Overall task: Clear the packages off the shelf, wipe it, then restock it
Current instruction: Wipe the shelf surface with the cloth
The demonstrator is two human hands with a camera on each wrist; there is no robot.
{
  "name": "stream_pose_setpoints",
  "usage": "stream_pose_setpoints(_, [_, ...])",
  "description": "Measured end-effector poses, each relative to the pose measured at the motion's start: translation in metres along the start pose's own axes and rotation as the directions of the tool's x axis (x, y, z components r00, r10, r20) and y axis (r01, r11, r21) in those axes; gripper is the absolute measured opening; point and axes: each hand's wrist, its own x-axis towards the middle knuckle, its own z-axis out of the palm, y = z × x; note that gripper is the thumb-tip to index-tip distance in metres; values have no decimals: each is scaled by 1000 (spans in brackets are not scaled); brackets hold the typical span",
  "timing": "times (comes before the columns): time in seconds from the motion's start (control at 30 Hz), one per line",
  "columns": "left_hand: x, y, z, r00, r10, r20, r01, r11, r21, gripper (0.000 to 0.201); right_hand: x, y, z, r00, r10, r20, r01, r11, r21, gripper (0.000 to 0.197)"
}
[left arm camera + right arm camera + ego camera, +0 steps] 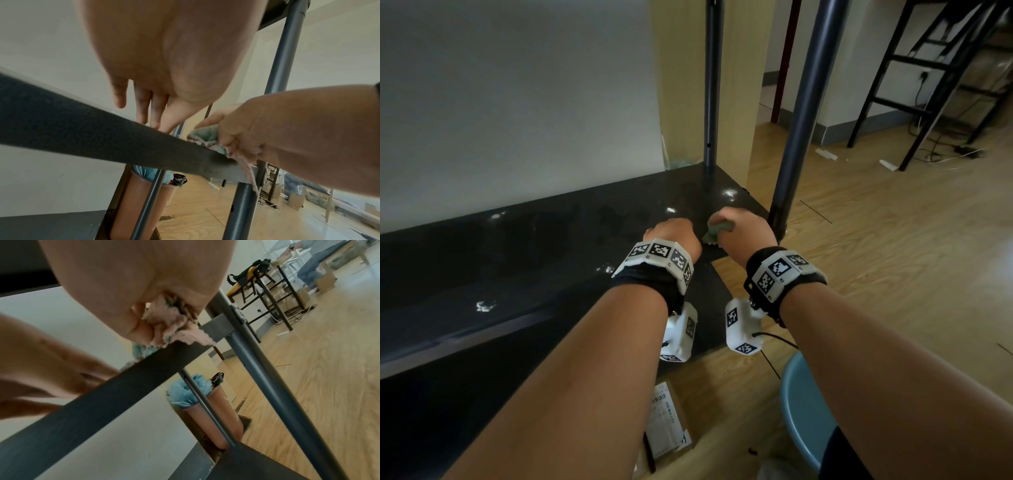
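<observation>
The dark shelf (544,246) carries no packages, and its surface shines with wet streaks and small bright spots. Near its right front corner the right hand (748,228) grips a bunched cloth (717,230), green-blue on one side and pink on the other; its fingers are curled tightly around the cloth, which lies on the shelf top and hangs a little over the front edge, as the right wrist view shows. The left hand (674,236) is just beside it, to the left, with the fingers (141,105) nearly straight and a little spread, the tips touching the shelf, and it holds nothing. A thick dark post (804,113) of the rack stands right by the cloth. On the wooden floor (893,257) below the shelf edge lies one package (667,421) with a white printed label. Behind the rack, against the wall, stands a tall brown bin (224,415); inside it there is crumpled blue material (185,392), and something dark and crinkled sits at its rim, but I cannot tell what it is. A blue round stool (804,411) is by the person's right arm.
</observation>
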Motion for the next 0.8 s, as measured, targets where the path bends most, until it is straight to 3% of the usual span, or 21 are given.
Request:
stream_pose_setpoints(0.2, [-1, -3, -5, 999, 0, 50, 1, 1000, -27, 36, -4, -9, -11, 997, -69, -20, 69, 998, -5, 32])
stream_pose_setpoints(0.27, [-1, -4, -7, 997, -8, 81, 10, 1000, -21, 40, 8, -5, -19, 998, -20, -56, 21, 1000, 5, 31])
stream_pose_setpoints(0.33, [-2, -5, -8, 996, -4, 92, 4, 1000, -3, 43, 20, -3, -20, 998, 44, -37, -48, 994, -101, 28])
stream_pose_setpoints(0.5, [0, -7, -4, 996, 27, 79, -27, 1000, -8, 43, 29, -3, -17, 972, 215, 95, -199, 968, -155, 50])
stream_pose_setpoints(0.7, [3, -5, -4, 995, -14, 94, 17, 999, -32, 42, 10, -2, -12, 995, 64, 80, -62, 998, -32, 27])
stream_pose_setpoints(0.8, [3, -3, -4, 996, -32, 83, 34, 999, -27, 39, -5, -3, -7, 999, 18, 27, -19, 999, 31, 26])
